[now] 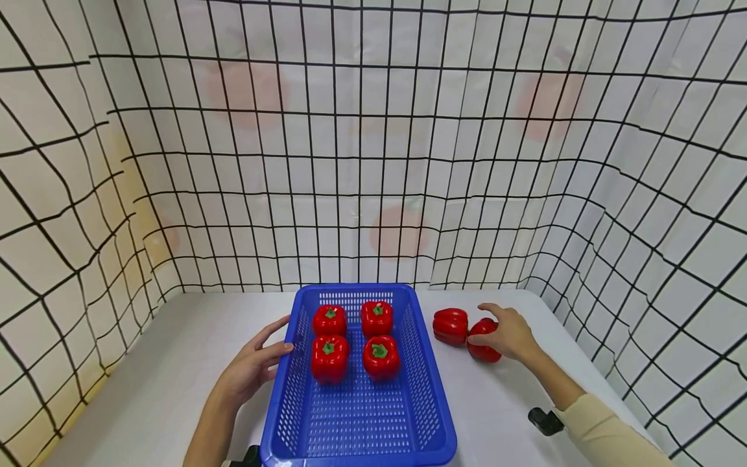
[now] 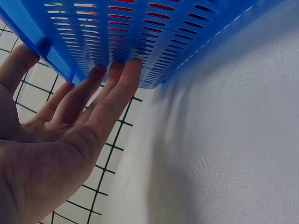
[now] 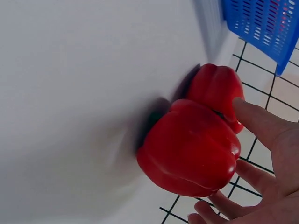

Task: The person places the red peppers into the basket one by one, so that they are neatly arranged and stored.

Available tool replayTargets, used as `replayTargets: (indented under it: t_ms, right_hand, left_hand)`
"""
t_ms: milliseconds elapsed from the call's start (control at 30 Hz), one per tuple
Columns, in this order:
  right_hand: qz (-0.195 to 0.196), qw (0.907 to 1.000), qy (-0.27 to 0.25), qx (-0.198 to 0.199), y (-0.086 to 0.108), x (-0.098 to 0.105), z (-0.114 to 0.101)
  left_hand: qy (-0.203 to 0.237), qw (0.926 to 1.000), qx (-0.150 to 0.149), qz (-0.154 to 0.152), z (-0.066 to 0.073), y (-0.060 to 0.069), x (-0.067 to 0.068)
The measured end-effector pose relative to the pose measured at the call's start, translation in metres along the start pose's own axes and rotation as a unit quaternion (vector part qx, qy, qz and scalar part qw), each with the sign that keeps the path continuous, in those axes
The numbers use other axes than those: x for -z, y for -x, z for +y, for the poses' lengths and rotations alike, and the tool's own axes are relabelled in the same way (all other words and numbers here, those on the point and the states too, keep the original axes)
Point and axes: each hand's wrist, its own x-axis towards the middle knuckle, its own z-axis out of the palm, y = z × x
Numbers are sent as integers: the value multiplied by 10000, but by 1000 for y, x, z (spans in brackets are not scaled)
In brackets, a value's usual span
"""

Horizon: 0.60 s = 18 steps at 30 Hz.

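Observation:
A blue plastic basket [image 1: 373, 425] holds several red bell peppers, among them one pepper [image 1: 330, 366] at the near left, standing with green stems up. My left hand [image 1: 248, 366] is at its left side. In the left wrist view, extended fingers [image 2: 124, 86] touch the slotted outer wall. Right of the basket, two red bell peppers lie on their sides against each other. My right hand [image 1: 506, 334] reaches over the nearer pepper [image 3: 189, 149], thumb and fingers spread around it. The thumb tip comes near the other pepper [image 1: 450, 326]; whether it touches is unclear.
A white surface [image 1: 169, 363] lies under everything. Black wire grid panels [image 1: 350, 175] stand at the back and both sides, with white sheeting behind them. A dark device [image 1: 545, 421] sits at the right wrist.

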Motion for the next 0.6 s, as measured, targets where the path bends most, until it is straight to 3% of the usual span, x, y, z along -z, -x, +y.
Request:
replayTargets:
  t_ms: [600]
  right_hand:
    - [-179, 9995, 156, -226, 0, -11, 3]
  left_hand:
    - [6, 10000, -29, -29, 0, -1, 1]
